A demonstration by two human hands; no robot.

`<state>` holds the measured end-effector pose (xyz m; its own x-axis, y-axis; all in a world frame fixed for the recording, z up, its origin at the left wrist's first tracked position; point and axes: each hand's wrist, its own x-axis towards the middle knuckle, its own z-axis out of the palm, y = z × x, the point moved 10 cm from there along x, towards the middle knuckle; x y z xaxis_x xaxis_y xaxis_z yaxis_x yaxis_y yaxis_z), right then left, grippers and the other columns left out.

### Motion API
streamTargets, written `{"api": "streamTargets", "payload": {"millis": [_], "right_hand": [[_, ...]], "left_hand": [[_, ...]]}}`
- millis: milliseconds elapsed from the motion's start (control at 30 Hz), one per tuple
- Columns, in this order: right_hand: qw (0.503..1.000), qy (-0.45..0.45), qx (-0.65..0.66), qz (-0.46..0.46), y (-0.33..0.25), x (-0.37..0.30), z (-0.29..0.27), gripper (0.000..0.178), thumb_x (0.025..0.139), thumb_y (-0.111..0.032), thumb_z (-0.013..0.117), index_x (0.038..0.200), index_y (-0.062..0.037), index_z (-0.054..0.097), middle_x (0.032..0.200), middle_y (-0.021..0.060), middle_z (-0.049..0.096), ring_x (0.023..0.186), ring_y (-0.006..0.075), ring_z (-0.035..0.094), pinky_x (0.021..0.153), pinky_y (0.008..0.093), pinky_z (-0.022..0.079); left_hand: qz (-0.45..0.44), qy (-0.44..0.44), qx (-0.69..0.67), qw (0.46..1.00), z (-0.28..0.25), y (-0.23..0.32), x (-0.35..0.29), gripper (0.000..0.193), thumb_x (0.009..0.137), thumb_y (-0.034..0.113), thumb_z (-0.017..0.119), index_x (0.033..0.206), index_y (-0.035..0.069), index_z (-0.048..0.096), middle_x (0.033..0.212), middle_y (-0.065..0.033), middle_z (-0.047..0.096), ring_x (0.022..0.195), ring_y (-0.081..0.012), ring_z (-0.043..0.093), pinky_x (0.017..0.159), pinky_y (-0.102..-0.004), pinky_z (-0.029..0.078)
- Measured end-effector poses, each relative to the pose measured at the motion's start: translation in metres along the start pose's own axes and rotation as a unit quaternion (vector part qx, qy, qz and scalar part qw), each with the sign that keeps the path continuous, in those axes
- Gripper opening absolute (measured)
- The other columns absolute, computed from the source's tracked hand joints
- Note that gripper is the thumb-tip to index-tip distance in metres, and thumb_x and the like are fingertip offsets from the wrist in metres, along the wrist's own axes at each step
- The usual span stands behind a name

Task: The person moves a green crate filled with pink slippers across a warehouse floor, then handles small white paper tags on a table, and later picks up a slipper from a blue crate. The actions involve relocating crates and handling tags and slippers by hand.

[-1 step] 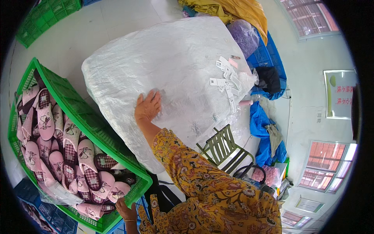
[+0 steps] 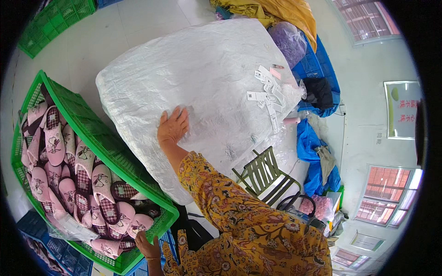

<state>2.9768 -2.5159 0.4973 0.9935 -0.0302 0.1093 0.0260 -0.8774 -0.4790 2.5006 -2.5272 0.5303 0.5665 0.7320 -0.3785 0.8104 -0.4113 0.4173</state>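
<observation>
My right hand (image 2: pixel 173 128) lies flat, fingers spread, on a large table draped in a white plastic sheet (image 2: pixel 193 64). Nothing is held in it. Down at the lower left, my left hand (image 2: pixel 148 247) curls over the near corner of a green plastic crate (image 2: pixel 170 215), its fingertips close to a pink slipper (image 2: pixel 141 223). Slippers fill the crate: pink uppers with an embroidered dog figure and dark checked linings. A clear plastic bag (image 2: pixel 76 228) covers some of them.
White paper tags (image 2: pixel 264 96) lie in a heap at the table's right. A green slatted folding chair (image 2: pixel 264 172) stands by the near edge. Blue crates (image 2: pixel 317 64) with bags and cloth line the wall. Another green crate (image 2: pixel 55 25) sits at the far left.
My right hand has shifted very slightly left on the sheet. My left hand stays at the crate corner. The whole view has moved a little.
</observation>
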Motion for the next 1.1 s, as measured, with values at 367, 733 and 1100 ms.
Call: {"api": "streamTargets", "payload": {"millis": [367,733,1100], "right_hand": [[0.958,-0.068,0.269,-0.072,0.166,0.062,-0.133,0.049,0.076,-0.017,0.064,0.121,-0.0048,0.047,0.122,0.0141,0.048,0.117,0.0306,0.041,0.098,0.0406,0.03],[0.994,0.04,0.09,0.046,0.445,0.222,-0.198,0.058,0.068,-0.029,0.071,0.116,-0.0032,0.049,0.112,0.0147,0.052,0.105,0.0327,0.047,0.089,0.0427,0.036],[0.985,-0.111,0.077,0.111,0.438,0.267,-0.177,0.055,0.065,-0.029,0.073,0.111,-0.0091,0.05,0.108,0.0116,0.048,0.095,0.0348,0.05,0.077,0.0423,0.044]], "left_hand": [[0.28,0.078,0.058,0.955,0.034,0.306,0.15,0.047,0.074,0.014,0.064,0.117,0.002,0.048,0.119,-0.0178,0.047,0.112,-0.0358,0.041,0.096,-0.0463,0.029],[0.235,-0.019,0.204,0.95,0.169,0.467,0.207,0.085,0.062,0.034,0.077,0.132,0.01,0.035,0.14,-0.0179,0.018,0.13,-0.039,0.013,0.101,-0.0507,0.025],[0.222,-0.038,0.237,0.945,0.179,0.464,0.216,0.091,0.061,0.041,0.076,0.134,0.011,0.03,0.139,-0.021,0.014,0.128,-0.041,0.013,0.103,-0.0492,0.023]]}}
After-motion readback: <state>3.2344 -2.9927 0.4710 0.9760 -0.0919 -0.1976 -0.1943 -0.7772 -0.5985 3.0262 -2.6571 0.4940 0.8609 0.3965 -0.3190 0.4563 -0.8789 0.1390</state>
